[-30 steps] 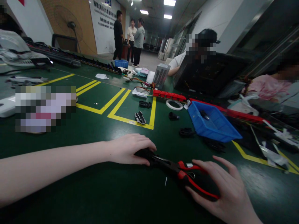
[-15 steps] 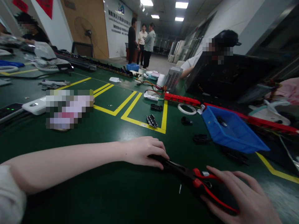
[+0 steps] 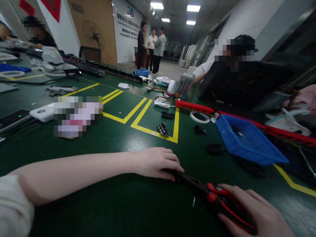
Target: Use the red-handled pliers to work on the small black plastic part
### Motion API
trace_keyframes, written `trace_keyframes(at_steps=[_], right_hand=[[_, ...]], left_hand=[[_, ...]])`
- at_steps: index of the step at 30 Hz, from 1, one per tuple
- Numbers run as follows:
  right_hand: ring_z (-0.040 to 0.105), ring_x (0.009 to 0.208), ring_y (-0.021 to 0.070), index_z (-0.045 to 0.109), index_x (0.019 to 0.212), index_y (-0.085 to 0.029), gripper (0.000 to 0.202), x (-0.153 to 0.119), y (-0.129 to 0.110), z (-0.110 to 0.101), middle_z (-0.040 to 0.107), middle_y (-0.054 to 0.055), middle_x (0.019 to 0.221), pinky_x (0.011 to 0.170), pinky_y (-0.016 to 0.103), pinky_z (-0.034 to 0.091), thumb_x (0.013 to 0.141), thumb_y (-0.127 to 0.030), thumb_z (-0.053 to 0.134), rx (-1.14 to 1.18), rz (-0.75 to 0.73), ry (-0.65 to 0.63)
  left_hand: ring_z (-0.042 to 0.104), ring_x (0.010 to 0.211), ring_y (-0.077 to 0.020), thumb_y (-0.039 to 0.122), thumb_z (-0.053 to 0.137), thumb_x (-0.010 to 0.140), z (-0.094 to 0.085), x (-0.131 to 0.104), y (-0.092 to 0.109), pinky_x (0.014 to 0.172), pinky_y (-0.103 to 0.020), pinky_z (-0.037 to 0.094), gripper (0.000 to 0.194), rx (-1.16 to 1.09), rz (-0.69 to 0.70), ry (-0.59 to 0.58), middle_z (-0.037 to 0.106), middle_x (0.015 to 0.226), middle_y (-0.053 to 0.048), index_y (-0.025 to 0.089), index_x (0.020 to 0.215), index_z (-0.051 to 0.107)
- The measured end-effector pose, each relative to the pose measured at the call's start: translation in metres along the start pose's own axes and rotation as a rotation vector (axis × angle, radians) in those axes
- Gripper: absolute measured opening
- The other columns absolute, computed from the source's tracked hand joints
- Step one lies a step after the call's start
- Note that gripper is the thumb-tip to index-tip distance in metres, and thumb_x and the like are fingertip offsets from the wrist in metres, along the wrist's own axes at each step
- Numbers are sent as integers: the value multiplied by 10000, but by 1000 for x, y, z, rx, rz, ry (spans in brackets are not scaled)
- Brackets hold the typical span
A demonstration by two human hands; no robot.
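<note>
My right hand (image 3: pixel 256 205), at the lower right, is wrapped round the red and black handles of long-nose pliers (image 3: pixel 209 190). The plier jaws point left, toward my left hand (image 3: pixel 160 163). The fingers of my left hand are closed on a small black part (image 3: pixel 174 172), mostly hidden under them, and the jaw tips meet it there. A thin pale sliver (image 3: pixel 194 201) lies on the green table just below the pliers.
A blue bin (image 3: pixel 251 141) with a dark part inside stands at the right. Small black parts (image 3: pixel 163 129) lie near yellow tape lines. A white tape ring (image 3: pixel 199 117), a phone (image 3: pixel 79 118) and a power supply (image 3: pixel 185 85) are farther off. A person sits behind a black case (image 3: pixel 242 82).
My right hand's fingers have drawn in and the plier handles look closer together. The whole view has shifted slightly, while my left hand keeps its hold.
</note>
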State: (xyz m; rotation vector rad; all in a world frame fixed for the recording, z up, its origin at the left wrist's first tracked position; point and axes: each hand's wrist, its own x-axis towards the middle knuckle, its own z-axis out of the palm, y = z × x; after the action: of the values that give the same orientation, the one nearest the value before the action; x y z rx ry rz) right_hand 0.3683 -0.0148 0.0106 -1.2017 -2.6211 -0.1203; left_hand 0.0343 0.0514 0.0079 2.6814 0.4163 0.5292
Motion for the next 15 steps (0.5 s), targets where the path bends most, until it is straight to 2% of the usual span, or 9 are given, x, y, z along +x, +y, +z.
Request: trace_keyframes(at_steps=[15], right_hand=[[695, 768, 219, 553, 1195, -245, 450, -1, -6, -3, 722, 70, 1009, 613, 325, 603, 791, -426, 636, 41, 80, -70]], left_hand=[[560, 999, -214, 281, 562, 956, 0, 2, 4, 822, -308, 474, 349, -24, -9, -5, 637, 1112, -113, 110, 1260, 563]])
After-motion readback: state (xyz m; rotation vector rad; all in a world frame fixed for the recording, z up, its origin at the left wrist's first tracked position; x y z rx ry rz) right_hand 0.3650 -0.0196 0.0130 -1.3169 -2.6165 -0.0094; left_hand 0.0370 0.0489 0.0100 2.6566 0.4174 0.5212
